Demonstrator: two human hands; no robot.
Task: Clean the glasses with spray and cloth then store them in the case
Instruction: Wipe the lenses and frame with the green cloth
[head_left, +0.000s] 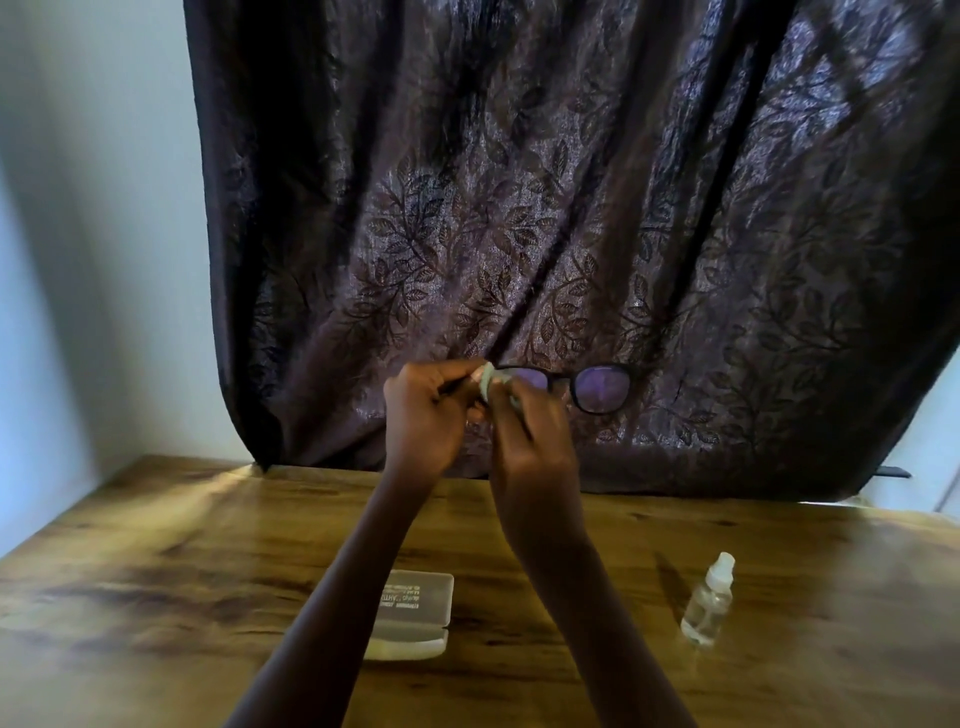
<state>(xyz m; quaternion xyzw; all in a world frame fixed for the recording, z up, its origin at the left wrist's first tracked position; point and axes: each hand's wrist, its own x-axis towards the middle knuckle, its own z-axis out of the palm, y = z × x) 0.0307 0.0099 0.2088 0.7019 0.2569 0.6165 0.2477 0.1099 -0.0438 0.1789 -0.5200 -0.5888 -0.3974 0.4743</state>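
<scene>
Both forearms extend forward and upward, hands raised side by side. Left hand (423, 415) curls its fingers around the glasses (602, 388). Right hand (532, 441), just beside it, pinches the cloth (487, 383) with curled fingers.

The right hand (530, 441) and cloth (488, 382) hide one lens of the glasses (602, 387).
</scene>
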